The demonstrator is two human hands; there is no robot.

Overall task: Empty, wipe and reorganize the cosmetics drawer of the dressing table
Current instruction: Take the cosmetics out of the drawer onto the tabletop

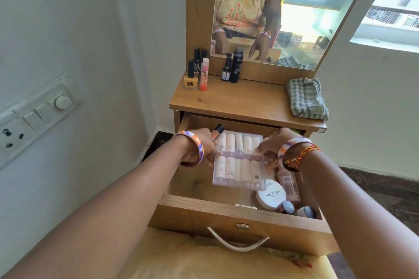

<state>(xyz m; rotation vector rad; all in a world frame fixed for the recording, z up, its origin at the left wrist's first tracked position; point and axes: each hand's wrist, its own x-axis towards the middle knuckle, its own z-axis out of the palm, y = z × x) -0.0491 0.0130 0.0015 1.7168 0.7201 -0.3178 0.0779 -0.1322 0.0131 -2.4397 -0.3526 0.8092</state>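
The drawer [226,217] stands pulled out below me, a white nail polish remover tub [271,195] in its right front corner. Over it, my left hand [201,149] and right hand [272,147] pinch the clear lipstick case [238,161] by its sides, the left also holding an orange tube [215,133]. Beyond, bottles [195,75] and a folded checked cloth [306,99] sit on the tabletop [238,102].

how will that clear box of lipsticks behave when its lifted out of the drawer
The clear lipstick box looks like rigid plastic, so it should probably keep its shape between the left hand and right hand. Its smooth walls may be slippery. The tubes inside, lying in two rows, could shift or rattle if it tilts.
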